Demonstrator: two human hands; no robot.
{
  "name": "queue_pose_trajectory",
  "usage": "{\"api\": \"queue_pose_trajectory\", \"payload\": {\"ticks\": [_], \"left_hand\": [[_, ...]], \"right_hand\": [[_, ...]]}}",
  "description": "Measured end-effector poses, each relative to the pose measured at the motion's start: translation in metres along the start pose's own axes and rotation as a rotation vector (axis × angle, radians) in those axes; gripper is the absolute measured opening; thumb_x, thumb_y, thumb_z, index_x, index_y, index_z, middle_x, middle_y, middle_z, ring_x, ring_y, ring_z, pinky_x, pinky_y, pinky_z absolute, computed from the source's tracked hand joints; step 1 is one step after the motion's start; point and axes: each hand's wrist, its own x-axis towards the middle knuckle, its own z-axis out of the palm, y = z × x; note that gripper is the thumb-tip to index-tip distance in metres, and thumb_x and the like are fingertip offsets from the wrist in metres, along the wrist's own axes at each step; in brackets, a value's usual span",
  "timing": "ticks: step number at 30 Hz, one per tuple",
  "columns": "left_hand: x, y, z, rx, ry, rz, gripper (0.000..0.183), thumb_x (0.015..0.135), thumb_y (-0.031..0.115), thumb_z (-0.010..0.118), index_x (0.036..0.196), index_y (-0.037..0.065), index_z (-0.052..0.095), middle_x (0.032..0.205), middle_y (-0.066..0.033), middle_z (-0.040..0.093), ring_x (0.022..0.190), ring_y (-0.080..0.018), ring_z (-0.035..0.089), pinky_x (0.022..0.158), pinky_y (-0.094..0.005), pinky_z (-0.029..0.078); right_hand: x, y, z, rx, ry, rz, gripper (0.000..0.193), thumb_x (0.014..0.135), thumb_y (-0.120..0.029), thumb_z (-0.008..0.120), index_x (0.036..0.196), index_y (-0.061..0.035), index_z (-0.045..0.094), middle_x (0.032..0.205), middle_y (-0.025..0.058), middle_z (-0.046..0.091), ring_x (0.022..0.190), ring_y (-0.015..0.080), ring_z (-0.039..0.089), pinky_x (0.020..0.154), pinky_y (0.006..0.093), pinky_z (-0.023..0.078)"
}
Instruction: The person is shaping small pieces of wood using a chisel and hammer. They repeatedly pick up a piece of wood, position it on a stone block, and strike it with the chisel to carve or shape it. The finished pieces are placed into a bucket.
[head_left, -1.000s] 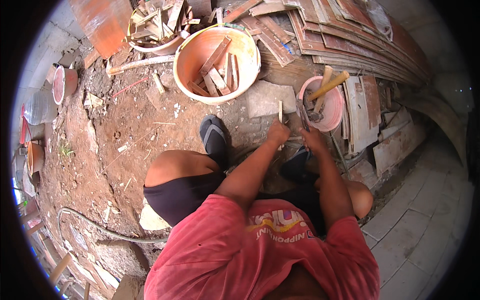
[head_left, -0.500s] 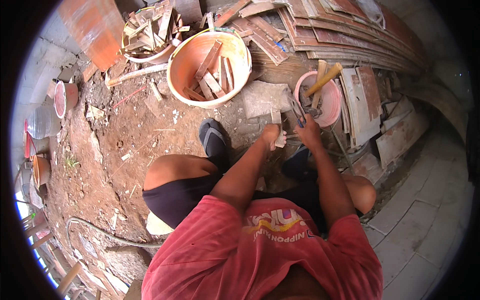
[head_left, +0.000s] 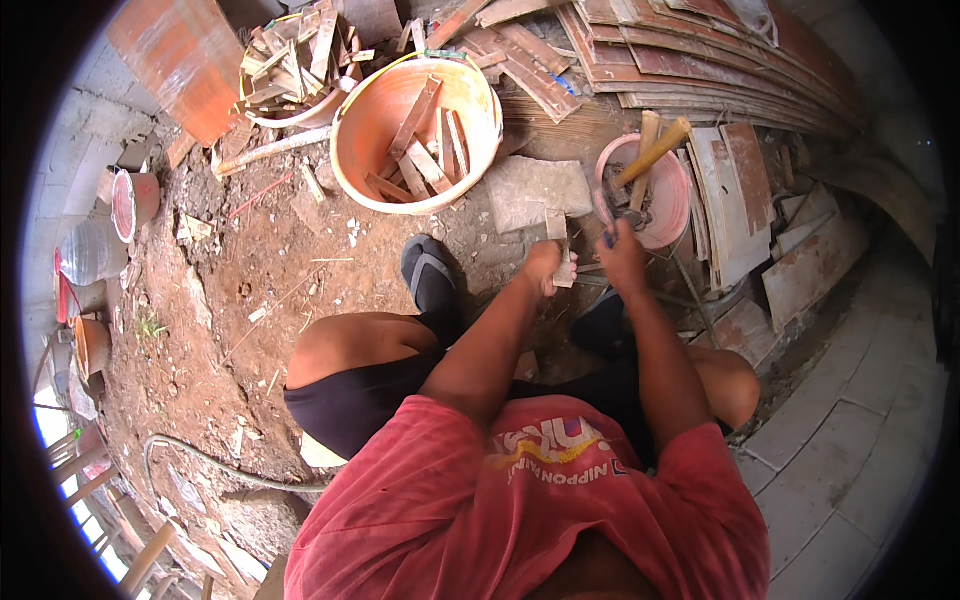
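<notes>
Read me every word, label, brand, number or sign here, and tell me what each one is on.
Red shirt: large pale lettering with a yellow swoosh; I won't copy its wording.
Same shirt: a row of smaller white lettering near the swoosh; not copied either.
Wood piece in the left hand: no readable writing.
Large bucket and stacked boards: none I can make out.

Dirt ground [head_left: 220, 280], stacked boards [head_left: 690, 65] and a bucket [head_left: 372, 135] of wood scraps [head_left: 415, 120] mark this as a building site
</notes>
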Motion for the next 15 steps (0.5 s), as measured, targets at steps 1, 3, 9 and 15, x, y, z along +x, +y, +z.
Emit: {"api": "queue_pose_trajectory", "payload": {"ticks": [1,3,9,15], "left_hand": [[0.001,0.002,-0.002,-0.001,-0.006,-0.009,0.021,0.094,0.016,0.042,0.104,0.0,0.052,0.075,-0.0124,0.06,0.052,-0.0232,0.056,0.044,-0.0397,0.051],[0.001,-0.001,-0.002,-0.003,-0.01,-0.008,0.021,0.094,0.017,0.043,0.104,0.0,0.052,0.074,-0.0121,0.06,0.052,-0.0228,0.057,0.044,-0.0393,0.051],[-0.003,0.007,-0.007,0.008,0.013,0.007,0.019,0.096,0.019,0.044,0.101,0.003,0.052,0.071,-0.0085,0.058,0.051,-0.0189,0.055,0.043,-0.0354,0.05],[0.0,0.011,0.0,0.059,-0.031,0.014,0.02,0.096,0.018,0.042,0.103,0.003,0.052,0.074,-0.0097,0.059,0.052,-0.0204,0.056,0.045,-0.0381,0.051]], "right_hand": [[0.0,0.003,0.003,-0.073,-0.08,-0.085,0.024,0.078,-0.016,0.068,0.093,-0.0049,0.053,0.08,0.0197,0.063,0.075,0.0402,0.063,0.065,0.0462,0.048],[0.001,0.015,0.001,-0.143,-0.197,-0.047,0.025,0.079,-0.018,0.069,0.093,-0.0045,0.053,0.082,0.0205,0.063,0.079,0.0405,0.063,0.068,0.0475,0.048],[0.034,-0.048,-0.019,0.06,0.095,0.148,0.023,0.083,-0.02,0.066,0.095,-0.0036,0.055,0.085,0.0224,0.064,0.083,0.0421,0.063,0.072,0.05,0.048],[0.023,0.008,-0.001,-0.37,-0.238,-0.002,0.025,0.087,-0.023,0.063,0.097,-0.0033,0.053,0.083,0.023,0.064,0.081,0.0439,0.062,0.068,0.0506,0.048]]}}
